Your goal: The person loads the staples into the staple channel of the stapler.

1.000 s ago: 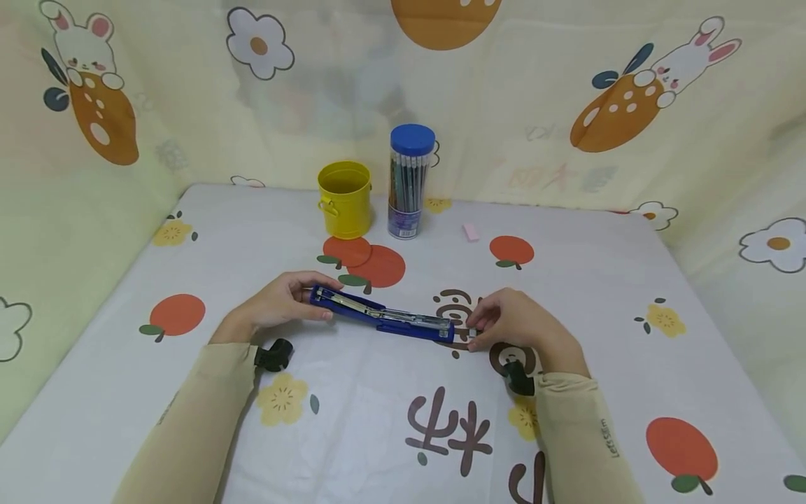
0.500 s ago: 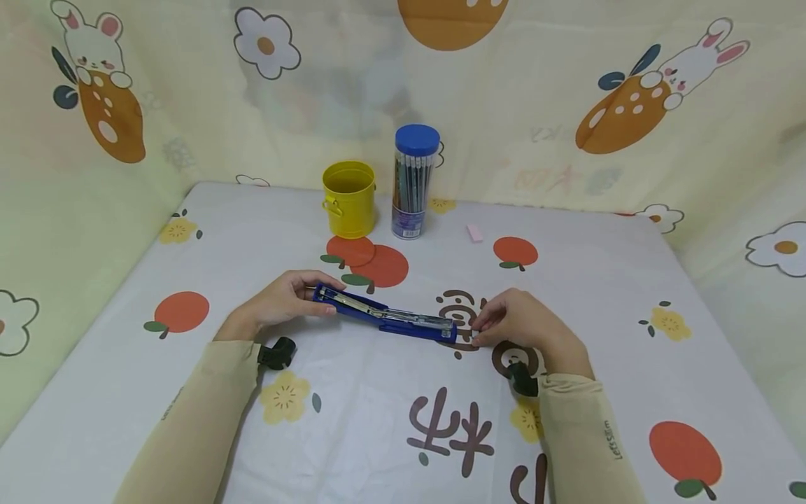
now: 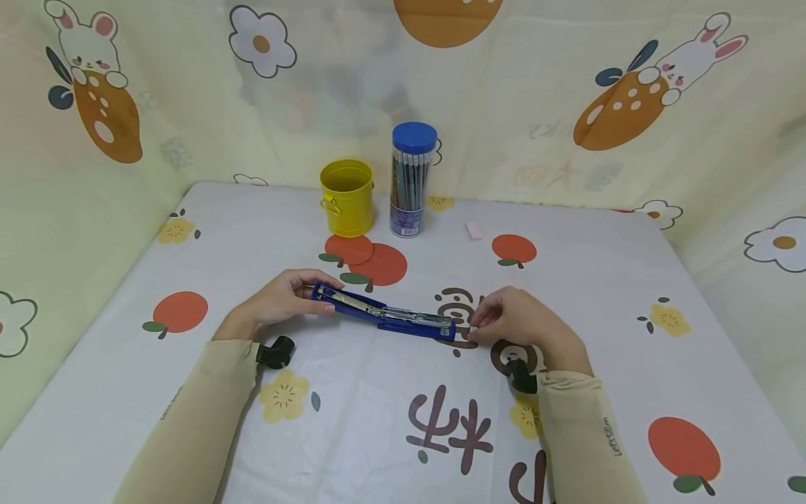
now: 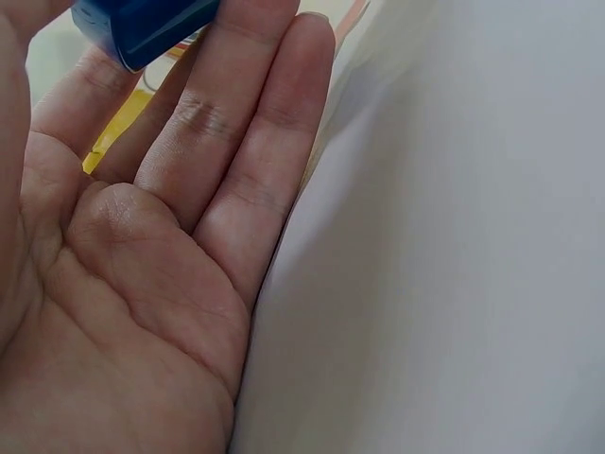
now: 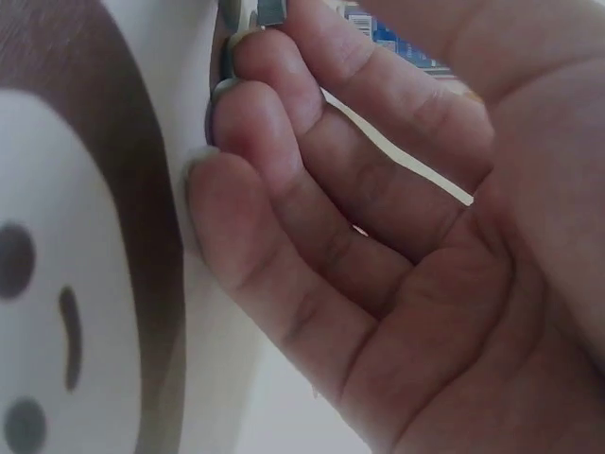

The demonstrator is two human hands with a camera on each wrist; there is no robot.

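Observation:
A blue stapler lies unfolded lengthwise on the table, its metal staple channel facing up. My left hand holds the stapler's left end between thumb and fingers. In the left wrist view, the blue end shows at the top, above the palm. Just off the stapler's right end, my right hand pinches a small metallic piece, seemingly a short strip of staples. Most of that piece is hidden by the fingertips. The right hand's other fingers are curled beside the tablecloth.
A yellow bucket stands at the back, left of a clear tube of pencils with a blue lid. A pink eraser-like block lies right of the tube. Patterned cloth covers the table and hangs behind it.
The small piece in my right fingertips showed more plainly a second ago and is now mostly covered. My left hand and the stapler stay nearly still; the head view shifts slightly.

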